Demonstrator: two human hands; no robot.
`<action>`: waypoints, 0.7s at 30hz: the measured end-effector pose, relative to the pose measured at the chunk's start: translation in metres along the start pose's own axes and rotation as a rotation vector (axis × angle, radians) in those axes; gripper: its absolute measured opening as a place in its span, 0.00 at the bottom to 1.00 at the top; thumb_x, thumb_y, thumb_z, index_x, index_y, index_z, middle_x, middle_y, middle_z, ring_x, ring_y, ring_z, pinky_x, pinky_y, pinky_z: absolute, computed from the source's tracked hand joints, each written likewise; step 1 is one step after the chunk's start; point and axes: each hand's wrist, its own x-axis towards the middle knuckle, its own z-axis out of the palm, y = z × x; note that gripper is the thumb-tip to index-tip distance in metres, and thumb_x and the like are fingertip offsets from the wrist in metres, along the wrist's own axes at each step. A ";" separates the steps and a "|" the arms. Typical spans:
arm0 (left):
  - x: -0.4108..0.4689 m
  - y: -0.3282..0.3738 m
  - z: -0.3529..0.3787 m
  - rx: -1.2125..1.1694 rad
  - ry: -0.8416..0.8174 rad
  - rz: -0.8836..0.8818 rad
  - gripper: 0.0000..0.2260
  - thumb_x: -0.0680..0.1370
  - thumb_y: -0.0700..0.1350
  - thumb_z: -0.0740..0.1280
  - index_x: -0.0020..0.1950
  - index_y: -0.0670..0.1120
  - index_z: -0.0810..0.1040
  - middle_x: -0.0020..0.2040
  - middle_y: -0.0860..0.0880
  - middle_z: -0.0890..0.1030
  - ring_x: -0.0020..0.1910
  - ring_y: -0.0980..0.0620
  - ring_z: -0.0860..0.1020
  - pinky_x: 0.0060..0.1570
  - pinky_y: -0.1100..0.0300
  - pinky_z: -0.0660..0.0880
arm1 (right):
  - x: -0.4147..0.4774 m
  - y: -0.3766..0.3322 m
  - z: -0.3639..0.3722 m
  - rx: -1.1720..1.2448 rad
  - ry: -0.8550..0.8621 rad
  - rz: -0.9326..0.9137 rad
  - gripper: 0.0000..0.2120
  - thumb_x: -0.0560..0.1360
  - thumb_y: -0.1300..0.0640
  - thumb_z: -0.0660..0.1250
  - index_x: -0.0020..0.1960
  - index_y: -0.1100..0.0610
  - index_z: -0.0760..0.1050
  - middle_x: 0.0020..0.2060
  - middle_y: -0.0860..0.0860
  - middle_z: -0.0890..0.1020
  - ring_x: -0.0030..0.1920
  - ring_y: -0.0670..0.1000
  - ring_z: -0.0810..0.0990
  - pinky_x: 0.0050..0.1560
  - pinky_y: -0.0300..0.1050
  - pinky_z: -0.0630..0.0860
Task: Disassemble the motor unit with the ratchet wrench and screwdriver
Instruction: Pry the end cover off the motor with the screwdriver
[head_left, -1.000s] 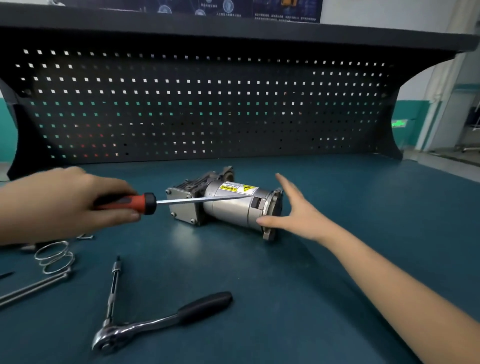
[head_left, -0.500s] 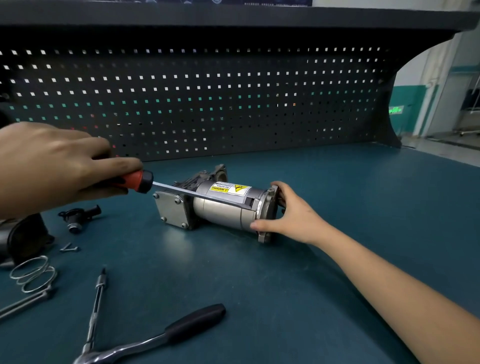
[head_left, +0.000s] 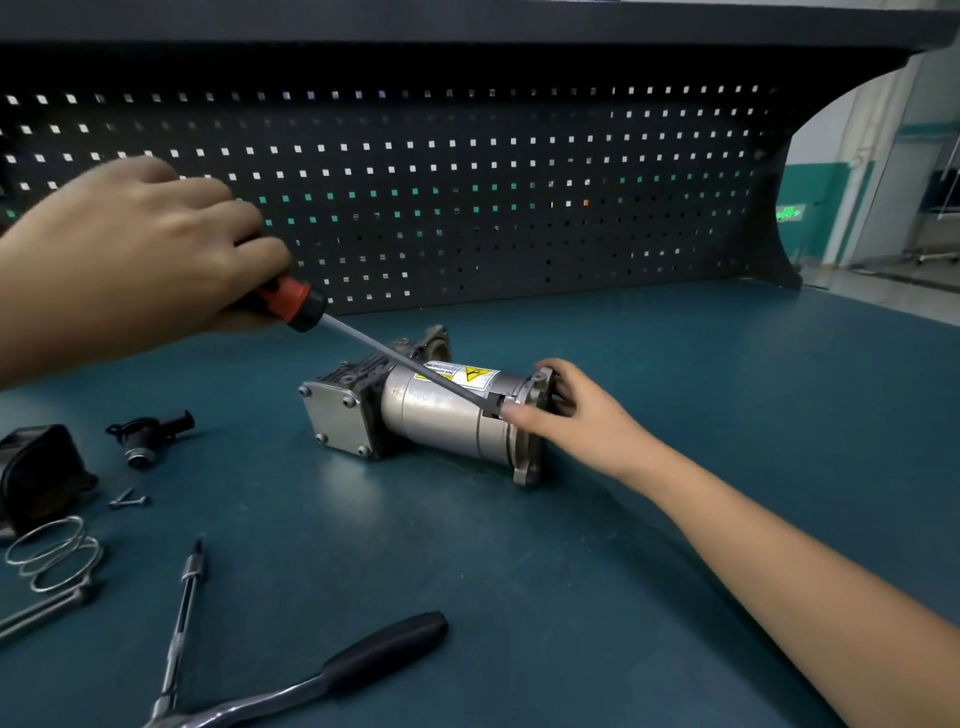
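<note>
- A black moulded plastic cover (head_left: 39, 473) lies far to the left of the silver cylindrical motor unit (head_left: 436, 415), at the frame's edge.
- A coil of thin grey wire rings (head_left: 52, 553) lies left of the motor unit and nearer the person, with a plain metal rod (head_left: 36, 618) touching the coil's near side.
- The left hand (head_left: 130, 260) is raised above and left of the motor unit, its fingers curled tight round the handle of the red-and-black screwdriver (head_left: 293, 302).
- A small black fitting (head_left: 150, 434) lies left of the motor unit, level with it, and two small dark screws (head_left: 127, 500) lie just nearer than the fitting.
- The chrome ratchet wrench with a black grip (head_left: 322, 678) lies in front of the motor unit. Its head is cut off by the bottom edge, and a slim extension bar (head_left: 187, 587) stands out from it.
- The screwdriver's shaft slants down and to the right across the motor unit's yellow warning label. Its tip is at a small black block on the barrel's right end.
- The motor unit lies on its side on the blue-green bench top (head_left: 701, 415), grey gearbox end to the left, flange to the right.
- The right hand (head_left: 587, 415) grips the motor unit's flange end, with the thumb on the barrel's near side and the fingers curled over the flange.
- A black perforated back panel (head_left: 519, 197) stands behind the motor unit.
</note>
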 end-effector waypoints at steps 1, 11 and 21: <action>0.005 0.003 -0.001 0.000 0.009 0.025 0.21 0.77 0.60 0.51 0.44 0.44 0.71 0.34 0.44 0.72 0.35 0.41 0.74 0.35 0.46 0.69 | 0.001 0.000 0.000 0.022 0.018 0.007 0.31 0.67 0.43 0.71 0.66 0.50 0.65 0.55 0.41 0.73 0.59 0.43 0.72 0.58 0.34 0.67; 0.001 0.033 0.040 -0.109 -0.219 -0.105 0.16 0.62 0.44 0.78 0.40 0.37 0.75 0.32 0.39 0.75 0.31 0.39 0.76 0.31 0.45 0.73 | 0.006 0.003 -0.001 0.101 -0.001 0.044 0.24 0.72 0.49 0.68 0.66 0.51 0.67 0.60 0.46 0.76 0.62 0.45 0.72 0.61 0.37 0.65; -0.017 0.021 0.047 -0.249 -0.169 0.058 0.26 0.77 0.66 0.49 0.36 0.46 0.71 0.29 0.50 0.73 0.25 0.47 0.75 0.20 0.57 0.72 | 0.002 0.003 -0.004 -0.062 0.007 0.011 0.37 0.69 0.37 0.65 0.73 0.48 0.59 0.66 0.44 0.70 0.66 0.44 0.68 0.62 0.38 0.63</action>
